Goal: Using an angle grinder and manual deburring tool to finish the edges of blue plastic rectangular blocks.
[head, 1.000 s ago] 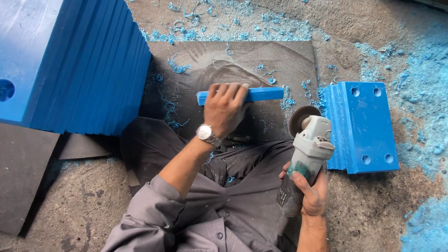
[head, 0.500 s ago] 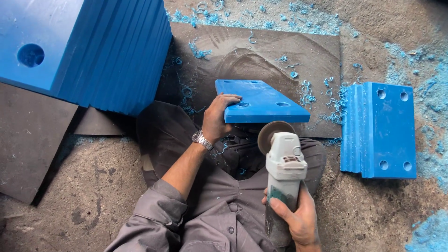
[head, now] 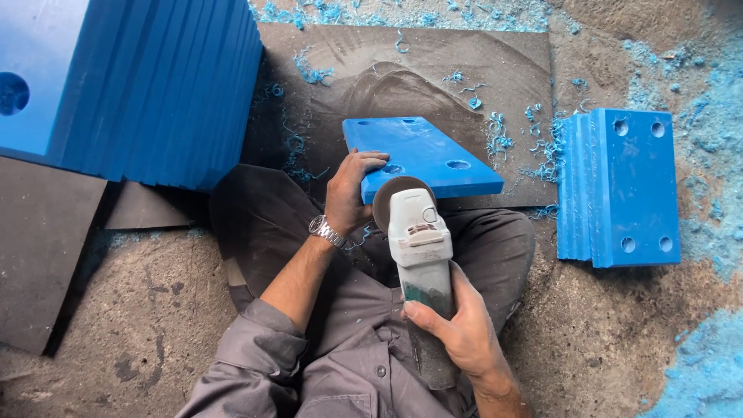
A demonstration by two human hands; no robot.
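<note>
Lowered since the earlier frame, the blue plate (head: 422,155) now lies nearly flat on the dark mat (head: 433,70), left hand (head: 348,193) gripping its near-left corner, right hand (head: 457,325) clasping the grinder (head: 418,240) at its near edge.

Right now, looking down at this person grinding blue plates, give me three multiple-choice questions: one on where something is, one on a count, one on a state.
1. Where does the finished stack of blue plates lie?
A. on the person's right
B. on their lap
C. behind them

2. How many round holes show on that stack's top plate?
A. two
B. four
C. six

3. How is the angle grinder held?
A. lying on the floor
B. in the left hand
C. in the right hand

Answers: 1 A, it sits on the floor at the right; 2 B, one hole near each corner; 3 C, the right hand wraps its body while the left hand steadies the blue plate.
</note>
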